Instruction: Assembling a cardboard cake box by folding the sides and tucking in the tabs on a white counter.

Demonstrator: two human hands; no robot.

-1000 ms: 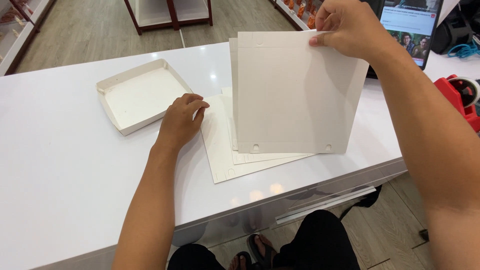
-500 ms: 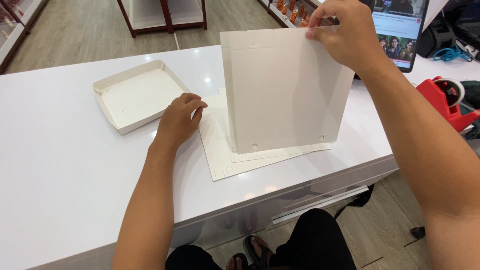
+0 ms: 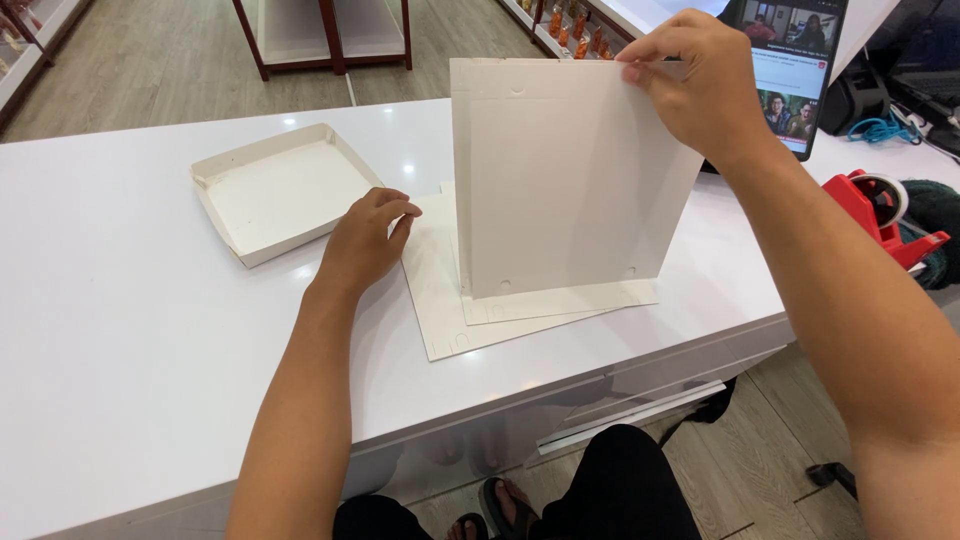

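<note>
Right hand (image 3: 700, 95): I pinch the top edge of the flat white cardboard sheet (image 3: 570, 190), upright, bottom edge resting on the stack.
Left hand (image 3: 362, 240): fingers curled, empty, pressing the stack of white cardboard sheets (image 3: 445, 310) at its left edge, nearer the folded white cardboard tray (image 3: 280, 195).
Stack: by the white worktop (image 3: 130, 340)'s near edge.

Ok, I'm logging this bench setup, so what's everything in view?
Table: one, white, spans the view.
Tray: one, white folded card, table's far left.
Flat sheets: a few, white, stacked mid-table.
Upright sheet: one, white, stood on the stack.
Screen: one, dark, far right.
Tape dispenser: one, red, right edge.
Shelves: white, floor behind.
Left hand: rests on flat sheets.
Right hand: fingers pinch upright sheet's top.
</note>
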